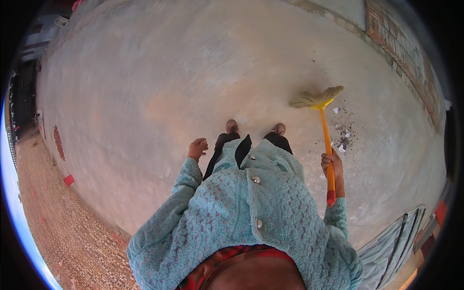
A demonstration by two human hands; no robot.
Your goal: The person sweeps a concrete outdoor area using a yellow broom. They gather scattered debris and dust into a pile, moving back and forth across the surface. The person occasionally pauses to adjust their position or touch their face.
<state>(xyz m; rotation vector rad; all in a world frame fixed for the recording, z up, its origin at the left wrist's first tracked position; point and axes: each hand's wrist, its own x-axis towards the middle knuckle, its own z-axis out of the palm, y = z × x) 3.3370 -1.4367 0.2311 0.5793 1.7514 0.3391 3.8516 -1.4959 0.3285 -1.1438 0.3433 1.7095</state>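
Note:
My right hand (332, 164) is wrapped round the orange handle of a broom (326, 128), near the handle's red-tipped end. The broom's straw bristles (316, 97) fan out from a yellow collar on the floor ahead and to the right. Beside them lies a patch of dark debris (345, 130) with a few white scraps. My left hand (197, 149) hangs at my left side with loosely bent fingers and nothing in it.
Under my shoes is a grey concrete floor (169, 87). Brickwork (403, 58) edges it at the far right, and brick paving (67, 227) lies on the left. A small red object (69, 180) sits by that paving. Grey sheeting (391, 251) is at the lower right.

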